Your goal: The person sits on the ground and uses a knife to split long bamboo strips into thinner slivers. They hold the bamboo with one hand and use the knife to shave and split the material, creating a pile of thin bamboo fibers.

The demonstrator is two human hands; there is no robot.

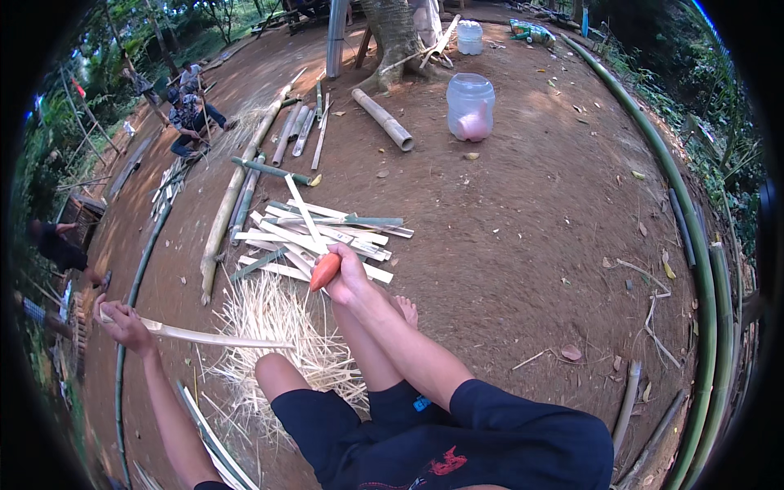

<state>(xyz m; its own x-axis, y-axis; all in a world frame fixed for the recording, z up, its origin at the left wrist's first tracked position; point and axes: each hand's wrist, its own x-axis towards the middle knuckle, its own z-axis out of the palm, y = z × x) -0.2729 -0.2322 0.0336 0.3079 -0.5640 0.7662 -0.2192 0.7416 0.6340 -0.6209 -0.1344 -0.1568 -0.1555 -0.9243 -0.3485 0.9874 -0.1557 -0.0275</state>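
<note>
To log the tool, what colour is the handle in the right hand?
The handle is reddish-orange, seen best in the head view.

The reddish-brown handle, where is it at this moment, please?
In the head view, the reddish-brown handle is left of centre, in the right hand, appearing at the bamboo pile's near edge.

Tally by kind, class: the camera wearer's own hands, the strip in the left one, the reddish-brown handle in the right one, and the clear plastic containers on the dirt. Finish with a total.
Hands: 2 (left hand, right hand)
Pale strip: 1
Reddish-brown handle: 1
Clear plastic containers: 2 (near container, far container)
Total: 6
</note>
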